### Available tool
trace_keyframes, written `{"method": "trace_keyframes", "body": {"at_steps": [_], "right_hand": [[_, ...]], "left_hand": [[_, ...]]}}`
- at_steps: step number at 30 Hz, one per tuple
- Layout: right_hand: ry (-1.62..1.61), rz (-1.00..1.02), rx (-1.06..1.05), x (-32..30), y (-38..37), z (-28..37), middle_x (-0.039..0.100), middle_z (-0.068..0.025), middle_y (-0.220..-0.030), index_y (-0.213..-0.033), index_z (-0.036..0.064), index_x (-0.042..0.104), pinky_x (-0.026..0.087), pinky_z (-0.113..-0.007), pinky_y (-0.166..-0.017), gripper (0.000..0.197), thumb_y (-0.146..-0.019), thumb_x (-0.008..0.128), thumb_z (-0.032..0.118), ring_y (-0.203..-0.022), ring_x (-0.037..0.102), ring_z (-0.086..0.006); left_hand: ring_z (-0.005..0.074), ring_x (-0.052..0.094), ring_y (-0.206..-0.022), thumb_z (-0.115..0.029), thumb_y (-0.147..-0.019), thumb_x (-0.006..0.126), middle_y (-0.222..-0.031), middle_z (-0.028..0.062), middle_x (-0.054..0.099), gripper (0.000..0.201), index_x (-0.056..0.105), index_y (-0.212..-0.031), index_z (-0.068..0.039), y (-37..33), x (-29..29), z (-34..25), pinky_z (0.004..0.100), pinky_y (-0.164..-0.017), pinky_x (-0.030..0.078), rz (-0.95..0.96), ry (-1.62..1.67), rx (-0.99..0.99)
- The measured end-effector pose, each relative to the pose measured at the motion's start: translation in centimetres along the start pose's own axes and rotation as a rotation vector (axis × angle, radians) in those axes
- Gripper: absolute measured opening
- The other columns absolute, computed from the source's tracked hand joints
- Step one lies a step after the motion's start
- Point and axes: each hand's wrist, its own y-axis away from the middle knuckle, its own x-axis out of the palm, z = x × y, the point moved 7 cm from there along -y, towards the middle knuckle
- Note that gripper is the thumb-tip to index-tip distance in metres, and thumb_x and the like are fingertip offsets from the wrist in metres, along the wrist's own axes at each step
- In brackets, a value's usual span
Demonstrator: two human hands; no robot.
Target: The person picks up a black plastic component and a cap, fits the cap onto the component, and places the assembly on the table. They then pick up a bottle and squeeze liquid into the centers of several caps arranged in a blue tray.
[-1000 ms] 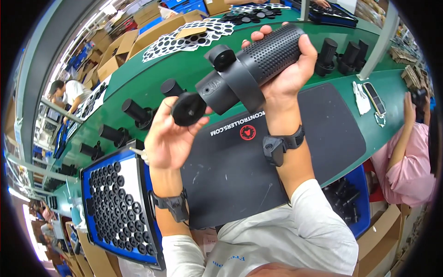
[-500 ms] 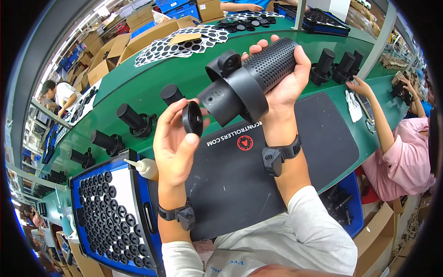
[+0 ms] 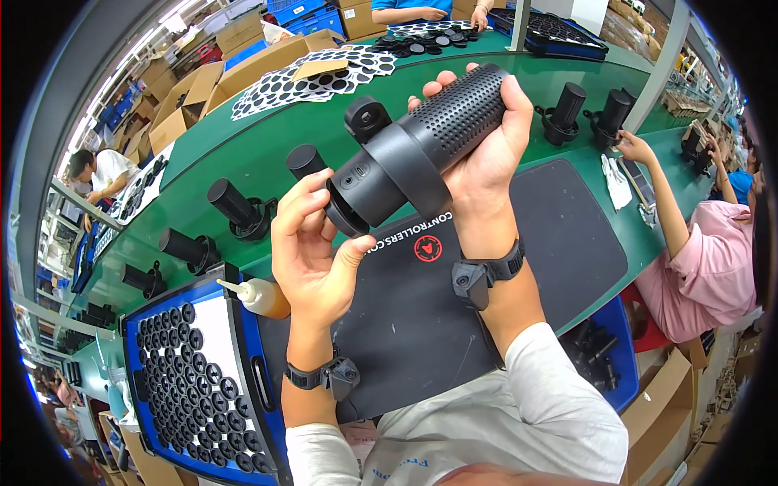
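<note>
My right hand [image 3: 490, 170] is wrapped round the perforated end of a black microphone [image 3: 405, 166], which is tilted with its plain end down to the left. A wide ring with a hinged lug surrounds its middle. Between the fingers and thumb of my left hand [image 3: 312, 271] is a round black cap [image 3: 344, 214]. The cap sits against the microphone's lower end, slightly askew; whether it is seated I cannot tell. Below both hands lies a dark mat [image 3: 559, 227]. Near my left wrist is a squeeze bottle [image 3: 266, 298] with a thin nozzle.
A blue tray [image 3: 263, 405] of black caps is at left. Several black microphones [image 3: 232, 202] stand along the green bench [image 3: 324, 125]. Sheets of black discs [image 3: 332, 77] lie at the back. A co-worker's hand [image 3: 636, 148] touches a microphone at right. A blue bin [image 3: 620, 324] sits below.
My left hand has moved the cap from beside the microphone's end up against it. The microphone has shifted slightly left and rolled. At the back, a co-worker's hand has come to the loose discs.
</note>
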Motion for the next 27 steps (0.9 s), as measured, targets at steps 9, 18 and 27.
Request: {"method": "trace_keyframes", "body": {"at_steps": [9, 18, 27], "right_hand": [[0.207, -0.043, -0.061, 0.5, 0.8, -0.4, 0.061, -0.0125, -0.089, -0.104, 0.0085, 0.048, 0.053, -0.047, -0.078, 0.039, -0.087, 0.053, 0.043, -0.083, 0.063, -0.0249], [0.245, -0.041, -0.119, 0.4, 0.9, -0.7, 0.058, -0.0114, -0.089, -0.106, 0.0098, 0.045, 0.053, -0.045, -0.076, 0.041, -0.084, 0.056, 0.043, -0.082, 0.061, -0.0238], [0.263, -0.022, -0.165, 0.7, 1.2, 0.1, 0.058, -0.0110, -0.089, -0.108, 0.0109, 0.044, 0.053, -0.043, -0.075, 0.042, -0.085, 0.055, 0.044, -0.082, 0.061, -0.0232]], "left_hand": [[0.0293, 0.055, -0.116, 0.007, -0.074, 0.073, -0.131, 0.0197, 0.041, 0.055, 0.044, -0.120, 0.000, 0.1, -0.3, 0.0, 0.0381, -0.096, 0.052, -0.003, -0.057, 0.012], [0.0305, 0.055, -0.115, 0.009, -0.074, 0.072, -0.130, 0.0170, 0.042, 0.054, 0.044, -0.120, 0.001, 0.2, -0.6, 0.5, 0.0377, -0.094, 0.053, -0.016, 0.019, -0.039], [0.0294, 0.055, -0.114, 0.011, -0.075, 0.070, -0.126, 0.0142, 0.045, 0.052, 0.045, -0.121, 0.002, -0.2, -0.5, 0.3, 0.0366, -0.092, 0.054, -0.010, 0.059, -0.122]]}}
